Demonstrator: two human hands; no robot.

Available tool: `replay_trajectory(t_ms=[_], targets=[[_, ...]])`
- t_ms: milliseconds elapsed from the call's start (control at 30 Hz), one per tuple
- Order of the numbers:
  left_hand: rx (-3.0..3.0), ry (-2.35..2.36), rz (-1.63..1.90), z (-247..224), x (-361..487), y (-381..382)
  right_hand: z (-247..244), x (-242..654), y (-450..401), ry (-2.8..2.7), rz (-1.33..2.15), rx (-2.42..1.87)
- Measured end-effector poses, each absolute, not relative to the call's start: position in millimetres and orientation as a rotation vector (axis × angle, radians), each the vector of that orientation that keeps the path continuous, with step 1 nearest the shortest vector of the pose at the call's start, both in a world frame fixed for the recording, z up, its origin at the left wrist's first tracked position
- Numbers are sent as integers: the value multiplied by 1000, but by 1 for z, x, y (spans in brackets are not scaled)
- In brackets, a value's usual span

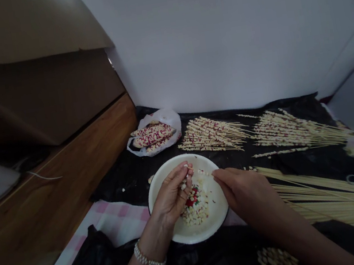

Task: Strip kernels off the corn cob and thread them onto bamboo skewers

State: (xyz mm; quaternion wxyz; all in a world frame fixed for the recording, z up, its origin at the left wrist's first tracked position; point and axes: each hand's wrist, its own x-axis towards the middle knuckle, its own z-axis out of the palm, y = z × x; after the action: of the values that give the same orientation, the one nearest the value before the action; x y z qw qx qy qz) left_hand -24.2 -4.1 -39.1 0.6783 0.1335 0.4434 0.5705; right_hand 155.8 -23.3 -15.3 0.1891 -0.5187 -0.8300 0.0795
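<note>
Over a white enamel bowl (222, 215), my left hand (173, 191) is palm up, with pale corn kernels (183, 186) in its curled fingers. Its thumb and forefinger close on a kernel near one end of a thin skewer (201, 172). Several kernels are threaded on that skewer. The fingertips of my right hand (239, 185) pinch its other end at the bowl's right rim. Loose kernels (196, 212) lie in the bowl, over a red and green pattern on its bottom. A beaded bracelet circles my left wrist.
Corn cobs (154, 136) sit in a plastic bag (173, 119) behind the bowl. Two piles of kernel-threaded skewers, one central (211, 134) and one right (284, 131), lie beyond. Bare skewers (336, 201) spread at right. More kernels (278, 262) lie in front. A cardboard box (38, 83) stands left.
</note>
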Motion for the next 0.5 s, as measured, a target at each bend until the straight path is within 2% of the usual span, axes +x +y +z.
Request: replay_trajectory(t_ms=[500], targets=[[243,977,1260,-45,-29,-2,-14,155,-24,-2340,249,-1540]])
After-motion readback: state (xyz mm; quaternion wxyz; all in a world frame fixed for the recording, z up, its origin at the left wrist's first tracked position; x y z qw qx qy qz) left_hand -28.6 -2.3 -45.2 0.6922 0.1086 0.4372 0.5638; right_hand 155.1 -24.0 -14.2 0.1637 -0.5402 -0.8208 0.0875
